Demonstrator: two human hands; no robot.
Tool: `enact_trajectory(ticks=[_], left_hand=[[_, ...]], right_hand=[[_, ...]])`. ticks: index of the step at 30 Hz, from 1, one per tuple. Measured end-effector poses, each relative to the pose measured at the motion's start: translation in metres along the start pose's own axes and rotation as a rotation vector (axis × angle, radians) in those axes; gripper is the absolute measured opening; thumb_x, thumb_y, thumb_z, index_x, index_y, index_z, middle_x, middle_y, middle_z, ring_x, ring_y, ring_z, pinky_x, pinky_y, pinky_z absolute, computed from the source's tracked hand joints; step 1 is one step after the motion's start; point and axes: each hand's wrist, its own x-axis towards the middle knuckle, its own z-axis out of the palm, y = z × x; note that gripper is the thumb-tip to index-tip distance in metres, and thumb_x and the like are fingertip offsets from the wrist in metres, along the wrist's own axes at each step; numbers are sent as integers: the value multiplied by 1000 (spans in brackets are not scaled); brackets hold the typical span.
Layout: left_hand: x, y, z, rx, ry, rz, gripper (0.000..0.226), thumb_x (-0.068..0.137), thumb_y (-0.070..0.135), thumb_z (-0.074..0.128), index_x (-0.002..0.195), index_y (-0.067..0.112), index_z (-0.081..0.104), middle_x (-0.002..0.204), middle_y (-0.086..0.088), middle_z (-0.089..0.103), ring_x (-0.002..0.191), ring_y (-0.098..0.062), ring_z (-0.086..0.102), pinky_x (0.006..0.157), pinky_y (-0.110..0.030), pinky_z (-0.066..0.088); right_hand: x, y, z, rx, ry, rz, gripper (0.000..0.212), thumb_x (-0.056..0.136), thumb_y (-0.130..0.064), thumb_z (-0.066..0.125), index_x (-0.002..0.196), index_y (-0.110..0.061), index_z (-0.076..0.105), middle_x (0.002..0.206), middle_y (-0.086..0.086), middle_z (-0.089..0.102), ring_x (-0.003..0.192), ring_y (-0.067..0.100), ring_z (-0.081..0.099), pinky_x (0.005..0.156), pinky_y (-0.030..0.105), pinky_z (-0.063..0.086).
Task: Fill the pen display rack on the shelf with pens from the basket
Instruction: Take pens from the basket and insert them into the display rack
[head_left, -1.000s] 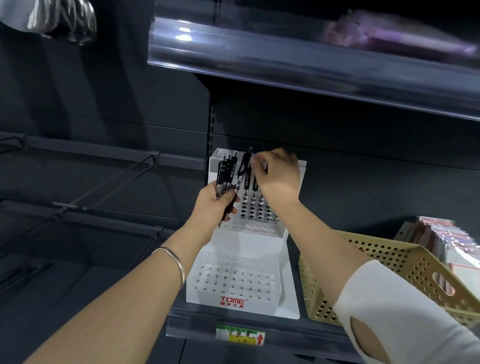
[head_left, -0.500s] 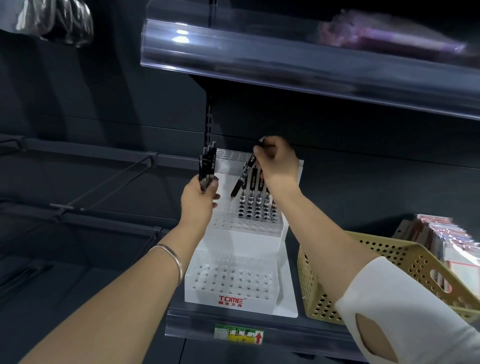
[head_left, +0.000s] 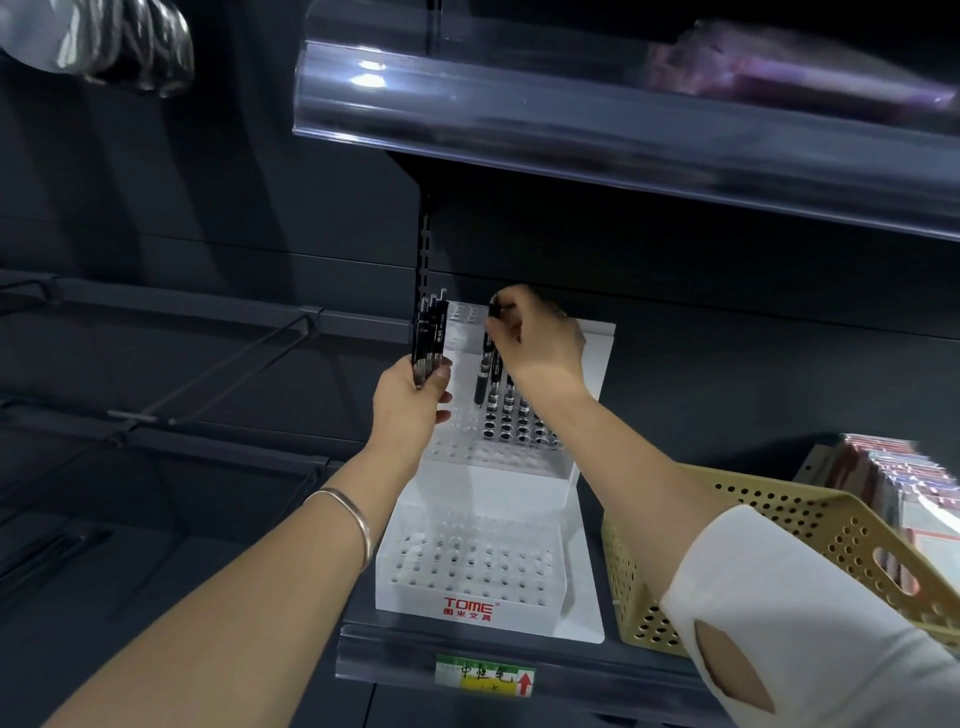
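Since half a second ago the pen (head_left: 485, 364) in the right hand (head_left: 540, 348) has swung from a slant to nearly upright. The left hand (head_left: 410, 405) has kept its place beside the rack (head_left: 467, 587), where a second ago it was in front of the rack.

At far left, bare metal hooks (head_left: 208, 374) stick out from the dark back wall. Next comes the left arm, with a thin silver bracelet (head_left: 345, 519) on the wrist. The left hand's fingers and thumb are curled round the lower ends of a bundle (head_left: 430, 338) of black pens. The bundle stands upright, just left of the rack's top tier.

The white stepped rack stands on the shelf (head_left: 395, 660), with red "TOME" lettering on its front and rows of holes in each tier. A green and yellow label (head_left: 485, 675) with a red arrow sits on the shelf edge below it. Several black pens (head_left: 522, 405) stand in the right part of the middle tier.

The right hand pinches the top of the single pen between thumb and fingertips, its other fingers bent. The pen's tip hangs at the left edge of the standing pens. Whether it has entered a hole cannot be told.

The right forearm crosses in front of the tan perforated basket (head_left: 779, 525), which sits on the shelf just right of the rack. A white sleeve (head_left: 805, 623) covers the upper arm. Packets (head_left: 904, 483) stand in a row beyond the basket at far right.
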Motion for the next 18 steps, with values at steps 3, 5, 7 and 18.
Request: enact_trajectory(ticks=[3,5,7,18], left_hand=[[1,0,1,-15,-12,-25,9,94,12,53,100,7,57,82,0,57,70,-14,58,72,-36,55],[2,0,3,0,-26,-37,7,94,13,54,97,8,58,79,0,58,69,-15,59,76,-41,55],[4,0,3,6,-32,-49,4,93,13,55,91,11,57,76,-2,58,68,-16,59,78,-44,54],[11,-8,4,61,-59,-24,12,92,12,56,81,13,58,67,-1,55,63,-14,56,68,-36,46]], right_hand=[[-3,6,4,-130,-54,-11,24,94,-35,50,113,-22,57,102,-5,68,116,18,44,88,31,28],[-4,8,7,-234,-51,-20,23,94,-37,47,110,-25,60,104,-8,65,122,19,37,94,36,26],[-4,8,12,-310,-36,-27,24,94,-38,47,107,-26,63,114,-8,56,124,22,32,95,39,26],[8,9,16,-263,-60,131,16,90,-40,54,101,-32,63,123,-6,43,123,24,33,101,41,24]])
